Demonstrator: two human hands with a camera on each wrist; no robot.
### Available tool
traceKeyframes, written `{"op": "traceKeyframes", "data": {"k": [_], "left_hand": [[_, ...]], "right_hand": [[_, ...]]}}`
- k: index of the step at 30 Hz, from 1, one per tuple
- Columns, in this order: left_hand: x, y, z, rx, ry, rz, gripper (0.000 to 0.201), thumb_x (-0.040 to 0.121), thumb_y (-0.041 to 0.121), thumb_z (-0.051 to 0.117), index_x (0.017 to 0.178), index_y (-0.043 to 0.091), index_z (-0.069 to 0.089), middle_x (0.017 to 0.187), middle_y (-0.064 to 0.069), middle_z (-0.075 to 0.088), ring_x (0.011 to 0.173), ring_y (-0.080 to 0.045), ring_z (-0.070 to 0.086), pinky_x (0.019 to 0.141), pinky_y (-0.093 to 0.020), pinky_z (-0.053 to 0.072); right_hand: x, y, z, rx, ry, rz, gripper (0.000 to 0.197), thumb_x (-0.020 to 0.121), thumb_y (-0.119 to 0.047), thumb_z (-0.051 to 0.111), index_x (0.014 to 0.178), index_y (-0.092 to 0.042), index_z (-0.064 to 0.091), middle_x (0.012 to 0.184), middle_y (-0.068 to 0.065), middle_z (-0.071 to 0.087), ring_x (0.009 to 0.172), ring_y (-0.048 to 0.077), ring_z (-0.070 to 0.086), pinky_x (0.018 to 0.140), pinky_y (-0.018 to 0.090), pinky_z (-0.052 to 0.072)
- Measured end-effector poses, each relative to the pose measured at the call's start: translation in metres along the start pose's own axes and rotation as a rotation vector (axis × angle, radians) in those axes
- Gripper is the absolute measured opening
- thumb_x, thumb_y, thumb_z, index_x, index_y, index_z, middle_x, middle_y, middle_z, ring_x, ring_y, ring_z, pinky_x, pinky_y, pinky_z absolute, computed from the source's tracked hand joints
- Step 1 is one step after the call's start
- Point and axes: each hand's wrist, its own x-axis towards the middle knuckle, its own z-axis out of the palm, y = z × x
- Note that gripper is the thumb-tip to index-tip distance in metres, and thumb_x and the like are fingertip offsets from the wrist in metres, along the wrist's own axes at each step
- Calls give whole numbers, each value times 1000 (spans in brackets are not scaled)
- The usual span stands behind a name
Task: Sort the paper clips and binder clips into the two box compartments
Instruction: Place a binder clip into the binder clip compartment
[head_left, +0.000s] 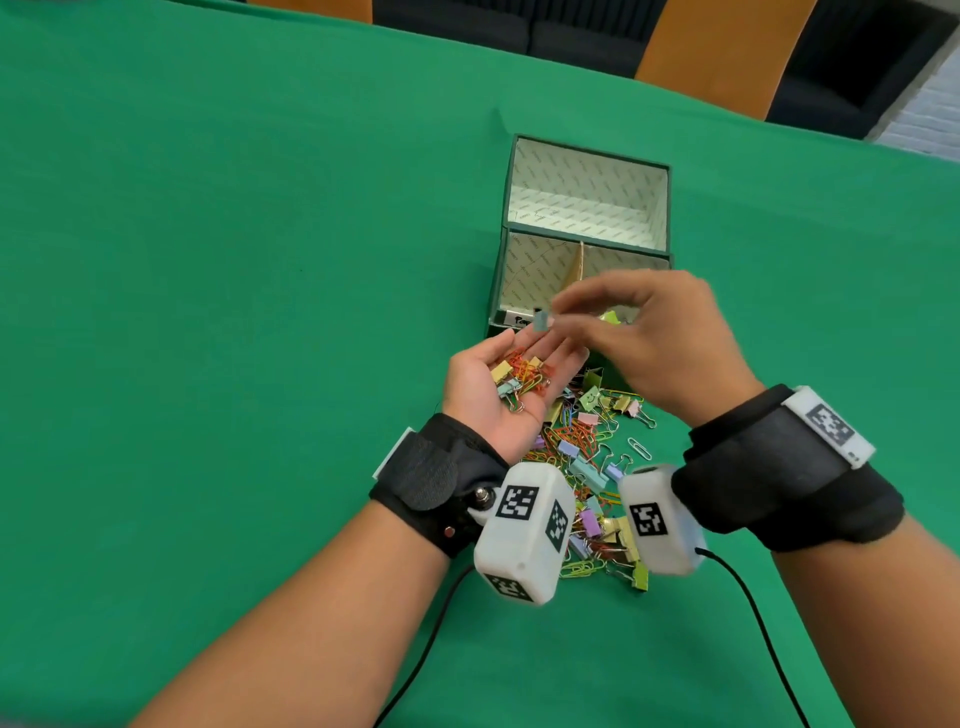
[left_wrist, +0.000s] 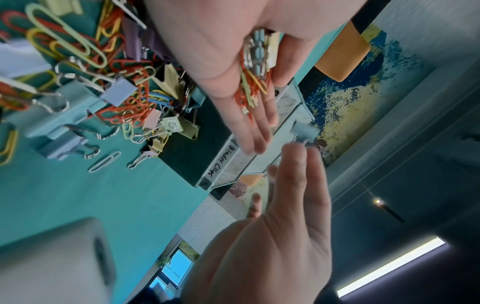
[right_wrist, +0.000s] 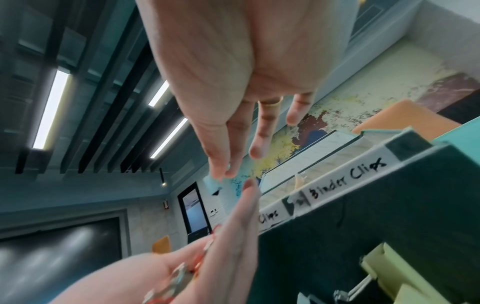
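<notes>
Nearest the person, a loose heap of coloured wire paper clips and pastel metal binder clips (head_left: 587, 457) lies on the green cloth-covered table (head_left: 218, 312), between the two wrists. Just beyond it the left hand (head_left: 498, 387) is held palm up, fingers straight and close together, cupping a small handful of orange and yellow paper clips and a few pastel binder clips (head_left: 519, 376). Above its fingertips the right hand (head_left: 649, 338) pinches a small pale blue binder clip (head_left: 541, 319) between thumb and forefinger; the other fingers are spread and relaxed. The clip hangs just in front of the near wall of the dark green cardboard box (head_left: 665, 218). Its white strip labels (right_wrist: 345, 181) read "Binder Clips" on the right compartment; the left label is partly hidden. A cardboard divider (head_left: 577, 267) separates the two compartments, and the open lid stands behind.
</notes>
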Motion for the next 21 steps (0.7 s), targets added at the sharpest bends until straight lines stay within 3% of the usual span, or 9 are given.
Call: {"op": "traceKeyframes", "data": {"k": [2,4,8,11,14,17,19,21], "left_hand": [[0,0,-1,-2,-30,-24,36,99,16,35,96,-8,62,94,-25,69,81,-36,70,81,-49,54],[0,1,-2,-13,-55,-39,38,99,16,35,95,-8,63,96,-25,69,83,-36,70,82,-49,54],[1,2,-3,-26,-74,-49,38,99,16,35,93,-8,64,95,-24,69,83,-35,71,82,-48,54],[0,2,-2,-24,-71,-53,38,99,16,36,92,-8,65,94,-25,69,82,-35,71,80,-48,55],[-1,2,-2,-9,-69,-43,37,99,17,36,95,-7,64,96,-24,69,84,-35,71,82,-47,55],[0,1,-1,7,-43,-32,37,99,17,36,96,-7,64,96,-24,70,84,-35,71,83,-47,55],[-1,0,0,40,-3,-20,39,99,17,37,94,-7,67,97,-23,70,85,-34,70,84,-45,55],[-2,-1,1,80,34,-14,46,99,18,38,78,-2,74,87,-20,72,79,-29,70,83,-38,55]], "right_hand": [[5,6,-10,19,130,37,8,79,-25,78,85,-29,73,75,-18,68,68,-8,60,70,8,46],[13,16,-20,-8,267,86,8,79,-26,77,86,-27,73,73,-17,66,63,-6,57,62,4,44],[25,36,-33,-121,431,151,8,80,-31,74,86,-25,74,77,-10,69,69,4,57,70,14,46],[26,48,-29,-252,271,252,7,83,-34,71,85,-28,74,82,-8,70,81,12,61,85,30,50],[19,45,-21,-396,92,313,7,85,-42,67,84,-36,71,89,-8,70,98,22,62,97,49,44],[15,24,-16,-298,117,171,8,87,-45,63,87,-39,69,80,-24,62,97,15,61,96,52,43],[9,5,-12,-230,-5,60,10,83,-51,63,81,-42,67,77,-30,58,95,10,58,95,52,43],[3,-11,-8,-235,-191,-46,18,75,-57,64,80,-41,70,81,-26,62,96,9,53,94,51,40]]}}
